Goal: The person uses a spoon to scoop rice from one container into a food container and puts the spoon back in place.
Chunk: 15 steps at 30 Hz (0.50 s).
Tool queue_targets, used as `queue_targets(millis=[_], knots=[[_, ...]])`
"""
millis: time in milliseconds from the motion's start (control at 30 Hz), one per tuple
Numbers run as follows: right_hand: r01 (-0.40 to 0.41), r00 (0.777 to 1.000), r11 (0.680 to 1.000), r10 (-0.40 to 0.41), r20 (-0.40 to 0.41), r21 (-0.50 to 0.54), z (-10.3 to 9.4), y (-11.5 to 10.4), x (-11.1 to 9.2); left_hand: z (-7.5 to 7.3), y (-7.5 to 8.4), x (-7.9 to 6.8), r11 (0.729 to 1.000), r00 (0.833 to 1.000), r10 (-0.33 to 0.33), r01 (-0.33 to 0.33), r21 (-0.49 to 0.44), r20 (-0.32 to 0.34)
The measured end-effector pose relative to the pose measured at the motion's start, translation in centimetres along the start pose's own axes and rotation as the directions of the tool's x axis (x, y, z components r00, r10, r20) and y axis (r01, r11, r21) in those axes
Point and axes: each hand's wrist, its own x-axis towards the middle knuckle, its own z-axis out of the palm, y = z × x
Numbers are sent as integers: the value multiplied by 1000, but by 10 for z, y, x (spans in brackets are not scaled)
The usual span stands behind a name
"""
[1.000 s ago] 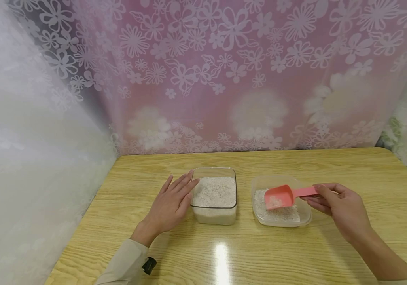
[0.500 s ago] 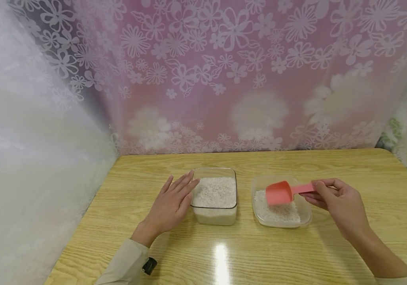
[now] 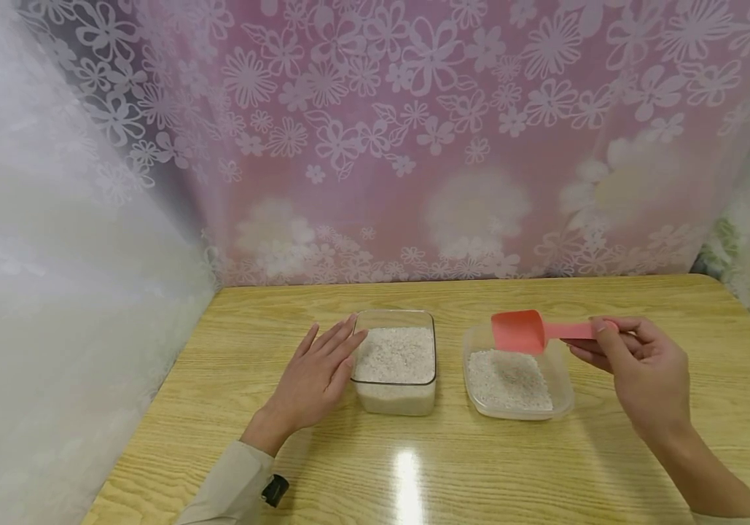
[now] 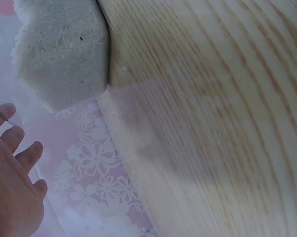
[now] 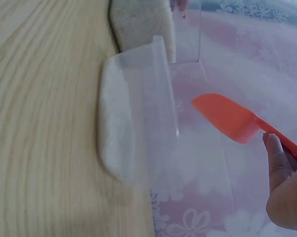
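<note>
A clear, dark-rimmed square container (image 3: 396,402) filled well up with white rice (image 3: 397,355) stands on the table. My left hand (image 3: 309,379) lies against its left rim, fingers extended. To the right sits a lower translucent plastic container (image 3: 565,403) with a shallower bed of rice (image 3: 509,384). Over its back part I hold a coral-pink scoop (image 3: 520,332) by the handle, pinched between thumb and fingers of my right hand (image 3: 650,379). No rice shows in the scoop's bowl. The right wrist view has the scoop (image 5: 227,116) above the plastic container's rim, apart from it.
Both containers stand on a wood-grain table (image 3: 479,474), a small gap between them. A pink floral curtain (image 3: 375,219) hangs behind the table's back edge. Pale sheeting (image 3: 73,328) borders the left side. A dark band (image 3: 275,490) shows at my left wrist.
My right hand has raised the scoop and shifted it toward the back of the plastic container. The rice seen in its bowl earlier is gone. My left hand has stayed put.
</note>
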Motion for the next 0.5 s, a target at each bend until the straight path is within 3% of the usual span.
queue_targets(millis=[133,267,333,500], knots=[[1,1000,986,2,-15,164,9,-4,3,0,0,0,1000,1000,-4,4,4,10],[-15,1000,938,9,20,346,23,-6,5,0,0,0,1000,1000,-5,5,7,12],[-22,999,930,12,30,367,31,-5,5,0,0,0,1000,1000,-5,5,8,12],[-48,998,951,35,48,305,54,-3,2,1,0,0,1000,1000,-2,2,11,6]])
